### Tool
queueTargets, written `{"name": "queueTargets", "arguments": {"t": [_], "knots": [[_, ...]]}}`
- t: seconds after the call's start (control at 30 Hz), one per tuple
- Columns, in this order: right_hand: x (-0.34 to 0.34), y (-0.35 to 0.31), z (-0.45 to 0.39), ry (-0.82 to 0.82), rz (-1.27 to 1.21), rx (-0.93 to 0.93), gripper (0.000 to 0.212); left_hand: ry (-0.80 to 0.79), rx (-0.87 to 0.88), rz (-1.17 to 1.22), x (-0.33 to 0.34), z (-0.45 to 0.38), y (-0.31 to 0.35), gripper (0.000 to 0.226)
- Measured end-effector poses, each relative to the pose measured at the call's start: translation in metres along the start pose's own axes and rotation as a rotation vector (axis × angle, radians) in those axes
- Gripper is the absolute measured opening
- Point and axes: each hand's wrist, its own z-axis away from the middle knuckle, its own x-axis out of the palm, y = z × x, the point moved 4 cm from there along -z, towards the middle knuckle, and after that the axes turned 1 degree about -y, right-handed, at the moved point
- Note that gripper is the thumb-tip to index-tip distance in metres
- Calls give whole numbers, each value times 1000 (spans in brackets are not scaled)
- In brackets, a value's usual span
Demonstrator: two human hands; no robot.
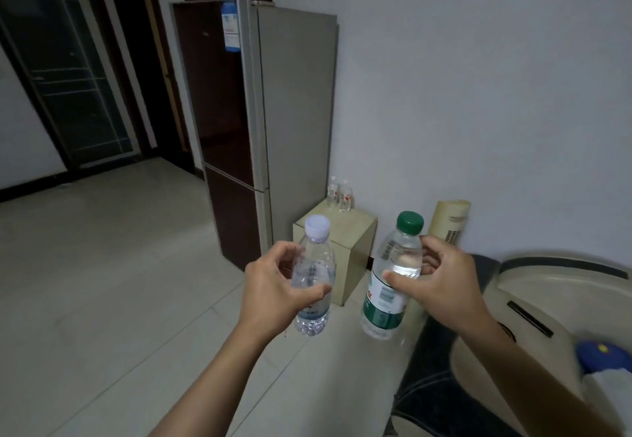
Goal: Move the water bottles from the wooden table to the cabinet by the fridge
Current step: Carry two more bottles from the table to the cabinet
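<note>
My left hand (273, 286) grips a clear water bottle with a pale lilac cap (314, 265), held upright in the air. My right hand (441, 279) grips a larger bottle with a green cap and green label (390, 286), also upright. Both bottles hang in front of a small beige cabinet (355, 231) that stands on the floor beside the tall fridge (273, 101). Two small clear bottles (340, 194) stand on the cabinet's top at its back, close to the wall. The wooden table is out of view.
A cream tower heater (451, 217) stands against the wall right of the cabinet. A cream and dark sofa (547, 286) fills the lower right, with a blue object (602, 354) on it. Pale tiled floor (102, 265) stretches left toward a dark doorway (75, 70).
</note>
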Motion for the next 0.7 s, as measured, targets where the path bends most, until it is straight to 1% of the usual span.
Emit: {"name": "queueTargets", "arguments": {"t": [0.13,0.2,0.3,0.47,0.57,0.7], "knots": [[12,34,-49,-1,45,0,44,-49,-28,6,29,-56,-25,50],[15,54,-79,9,44,0,46,-65,-29,-5,46,-86,-35,49],[16,81,-128,29,33,3,45,-83,-24,-15,70,-130,-47,47],[18,104,-209,68,64,-36,46,-91,-19,-55,91,-202,-67,46],[22,117,-251,78,81,-54,45,-82,-33,-34,101,-241,-81,47],[35,136,-303,77,141,-30,48,-105,-44,21,118,-293,-111,46]]}}
